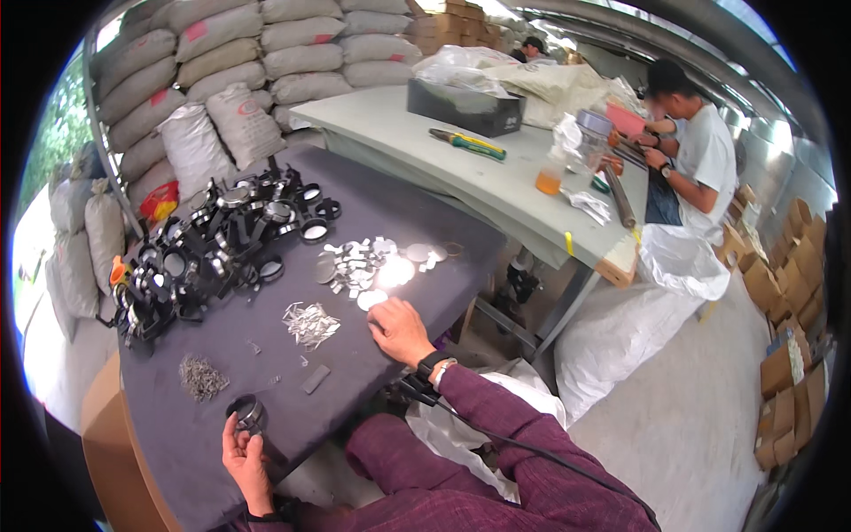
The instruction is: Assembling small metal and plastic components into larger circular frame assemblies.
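Left hand (241,457) grips round frame (247,412); right hand (401,330) flat on table (372,199).

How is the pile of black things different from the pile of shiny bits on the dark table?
The heap of black ring-shaped parts is big, dark and tangled, piled high near the table's far left. The shiny flat pieces are small, silvery and spread thin, just beyond the right hand. The left hand holds one round black part. Both piles lie on the same dark table.

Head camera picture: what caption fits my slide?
Left hand holds a round black metal-rimmed ring; right hand rests by shiny silver discs on the grey table.
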